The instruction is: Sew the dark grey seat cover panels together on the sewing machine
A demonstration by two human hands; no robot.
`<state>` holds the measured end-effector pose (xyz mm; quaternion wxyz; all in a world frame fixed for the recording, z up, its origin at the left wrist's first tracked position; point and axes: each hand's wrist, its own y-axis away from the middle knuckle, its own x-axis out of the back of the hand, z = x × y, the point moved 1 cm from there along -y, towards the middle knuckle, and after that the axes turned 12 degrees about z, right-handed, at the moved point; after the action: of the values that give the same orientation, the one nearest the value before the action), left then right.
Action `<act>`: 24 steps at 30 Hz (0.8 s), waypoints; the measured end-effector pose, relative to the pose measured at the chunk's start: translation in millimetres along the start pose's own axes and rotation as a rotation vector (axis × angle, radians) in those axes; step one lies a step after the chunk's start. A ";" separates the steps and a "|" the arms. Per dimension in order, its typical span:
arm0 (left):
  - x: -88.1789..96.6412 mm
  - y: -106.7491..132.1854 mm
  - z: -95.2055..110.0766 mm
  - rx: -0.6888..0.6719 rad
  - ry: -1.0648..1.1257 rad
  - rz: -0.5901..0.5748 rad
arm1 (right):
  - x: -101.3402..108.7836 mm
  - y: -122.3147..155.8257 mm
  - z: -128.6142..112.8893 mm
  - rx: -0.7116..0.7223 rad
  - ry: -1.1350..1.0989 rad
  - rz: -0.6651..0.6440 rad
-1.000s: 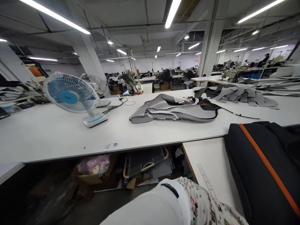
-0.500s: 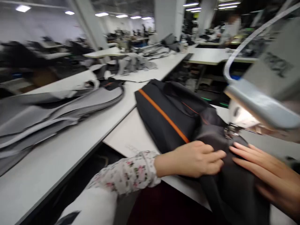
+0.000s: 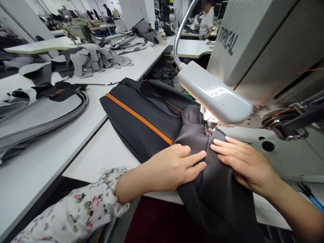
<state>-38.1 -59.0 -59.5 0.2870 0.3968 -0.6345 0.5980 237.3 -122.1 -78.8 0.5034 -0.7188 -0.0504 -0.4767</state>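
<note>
A black, leather-like sewn cover (image 3: pixel 217 179) with an orange stripe (image 3: pixel 139 118) lies under the sewing machine's presser foot (image 3: pixel 210 128). A seam runs from the foot toward me. On the left of this seam, my left hand (image 3: pixel 174 165) has some fingers curled into the cover and two pointing at the seam. My right hand (image 3: pixel 245 162) rests flat on the cover right of the seam, fingers stretched out and close to the foot. The undersides of both hands are hidden.
A lamp (image 3: pixel 215 92) on a flexible neck hangs over the needle area beside the machine head (image 3: pixel 243 44). Grey cut pieces (image 3: pixel 96 59) lie on the left table (image 3: pixel 83 145). Blue-handled snips (image 3: pixel 312 197) lie at right. A person (image 3: pixel 207 22) stands in the background.
My view has turned right, so the cover, hands and lamp appear farther left and more of the machine shows. Both hands keep about the same place on the cover.
</note>
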 end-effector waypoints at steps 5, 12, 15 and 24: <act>-1.5 -1.5 -4.2 -0.005 0.003 -0.011 | -0.5 0.6 6.1 0.009 -0.003 0.016; -3.6 -6.6 -14.9 -0.011 0.012 0.005 | -0.5 -1.6 19.8 -0.003 -0.034 0.067; -5.0 -9.9 -20.0 -0.025 -0.006 -0.003 | -2.4 -3.1 25.3 -0.015 -0.042 0.096; -7.7 -21.3 -32.9 0.022 0.020 -0.004 | -13.5 -2.1 39.5 -0.140 -0.061 0.269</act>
<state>-19.7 -24.6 -50.7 0.2903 0.3951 -0.6242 0.6083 253.9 -85.1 -88.8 0.5097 -0.7665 0.0642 -0.3854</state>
